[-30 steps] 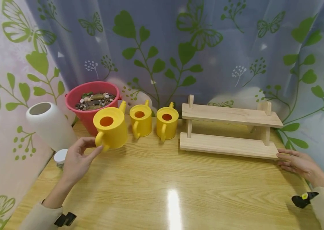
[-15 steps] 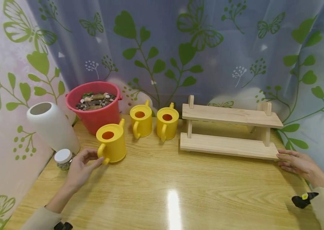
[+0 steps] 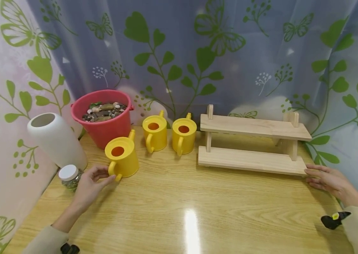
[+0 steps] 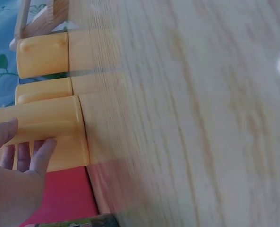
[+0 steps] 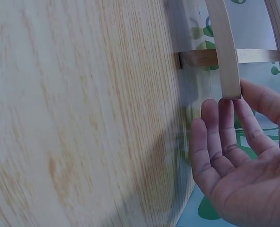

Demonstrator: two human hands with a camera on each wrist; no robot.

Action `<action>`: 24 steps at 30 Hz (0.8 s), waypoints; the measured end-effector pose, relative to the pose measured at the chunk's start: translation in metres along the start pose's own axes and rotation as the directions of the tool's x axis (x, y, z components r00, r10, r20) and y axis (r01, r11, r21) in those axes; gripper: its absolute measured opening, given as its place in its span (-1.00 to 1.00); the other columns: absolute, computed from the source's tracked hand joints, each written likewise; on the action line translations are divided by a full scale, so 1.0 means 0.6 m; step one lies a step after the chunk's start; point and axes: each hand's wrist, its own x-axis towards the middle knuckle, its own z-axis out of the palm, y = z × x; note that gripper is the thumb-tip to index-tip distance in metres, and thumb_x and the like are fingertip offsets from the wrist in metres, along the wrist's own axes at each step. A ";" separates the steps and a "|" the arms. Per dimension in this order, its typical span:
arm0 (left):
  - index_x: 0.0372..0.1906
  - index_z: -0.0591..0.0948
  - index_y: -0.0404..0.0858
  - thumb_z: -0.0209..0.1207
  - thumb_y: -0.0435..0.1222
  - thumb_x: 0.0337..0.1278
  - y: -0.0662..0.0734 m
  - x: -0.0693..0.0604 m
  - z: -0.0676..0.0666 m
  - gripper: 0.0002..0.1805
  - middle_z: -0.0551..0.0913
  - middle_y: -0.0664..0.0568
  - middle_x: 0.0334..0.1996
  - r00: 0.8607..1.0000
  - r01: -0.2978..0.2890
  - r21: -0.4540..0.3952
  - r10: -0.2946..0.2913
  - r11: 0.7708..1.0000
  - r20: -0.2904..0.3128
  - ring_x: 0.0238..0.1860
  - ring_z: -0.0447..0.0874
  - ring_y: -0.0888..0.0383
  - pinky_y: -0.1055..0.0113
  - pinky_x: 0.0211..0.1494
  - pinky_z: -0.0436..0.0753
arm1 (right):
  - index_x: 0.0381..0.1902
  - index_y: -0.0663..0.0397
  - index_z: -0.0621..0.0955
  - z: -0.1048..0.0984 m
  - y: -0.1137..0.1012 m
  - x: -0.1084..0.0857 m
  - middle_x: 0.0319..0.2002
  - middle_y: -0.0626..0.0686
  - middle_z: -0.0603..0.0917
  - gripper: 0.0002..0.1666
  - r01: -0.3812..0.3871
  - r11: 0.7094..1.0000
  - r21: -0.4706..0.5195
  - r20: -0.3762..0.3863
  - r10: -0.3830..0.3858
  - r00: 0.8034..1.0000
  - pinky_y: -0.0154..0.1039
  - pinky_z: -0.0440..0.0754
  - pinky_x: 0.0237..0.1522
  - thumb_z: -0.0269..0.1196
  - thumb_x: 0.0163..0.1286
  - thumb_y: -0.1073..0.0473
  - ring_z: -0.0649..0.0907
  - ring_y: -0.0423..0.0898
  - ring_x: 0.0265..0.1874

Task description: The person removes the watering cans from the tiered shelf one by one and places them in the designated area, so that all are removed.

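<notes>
At the left my left hand (image 3: 90, 185) pinches the handle of a yellow watering can (image 3: 128, 158), which stands on the table in front of a red bucket. In the left wrist view, the thumb lies on one side of that handle (image 4: 40, 132) and fingertips on the other. Two more yellow watering cans, one nearer (image 3: 158, 137) and one farther right (image 3: 186, 139), are lined up at the back. Over at the right, my right hand (image 3: 332, 181) touches the end of the lower board of a two-tier wooden shelf (image 3: 252, 160) with relaxed fingers (image 5: 227, 123).
The red bucket (image 3: 109, 132) holds stones and pebbles. A white vase (image 3: 58, 141) stands left of it, with a white-lidded jar (image 3: 71, 176) close to my left hand. Behind the wooden table (image 3: 191, 197) hangs a patterned curtain (image 3: 179, 53).
My left hand has lowered the watering can from the air onto the table, and for the last half second it has stayed there. My right hand and the shelf look unmoved.
</notes>
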 end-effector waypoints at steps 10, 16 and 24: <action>0.20 0.56 -0.49 0.36 -0.36 0.37 0.041 0.006 -0.025 -0.57 0.66 0.55 -0.10 0.991 -0.109 -0.033 0.106 0.993 -0.083 -0.05 0.67 0.58 0.68 0.00 0.70 | 0.34 -0.35 0.53 0.003 -0.013 -0.015 -0.09 -0.61 0.52 -0.65 0.030 0.991 -0.127 -0.029 -0.034 0.999 -0.30 0.80 0.00 0.15 0.67 -0.03 0.72 -0.46 -0.14; 0.21 0.56 -0.49 0.33 -0.35 0.40 0.082 0.017 -0.030 -0.59 0.67 0.39 -0.04 0.982 -0.172 -0.007 0.171 0.985 -0.074 -0.01 0.66 0.57 0.71 0.06 0.66 | 0.07 -0.67 0.54 0.016 -0.041 -0.031 -0.13 -0.65 0.59 -0.77 0.103 0.984 -0.146 -0.047 -0.111 0.993 -0.37 0.77 -0.08 0.12 0.69 -0.02 0.71 -0.50 -0.14; 0.22 0.59 -0.40 0.30 -0.28 0.45 0.140 0.056 0.004 -0.61 0.71 -0.15 0.10 0.981 -0.192 -0.021 0.192 0.981 0.021 0.02 0.66 0.49 0.68 0.12 0.66 | 0.16 -0.48 0.56 0.088 -0.113 -0.048 -0.10 -0.64 0.62 -0.78 0.244 0.943 -0.226 -0.077 -0.267 0.961 -0.43 0.77 -0.11 0.16 0.67 0.01 0.70 -0.49 -0.14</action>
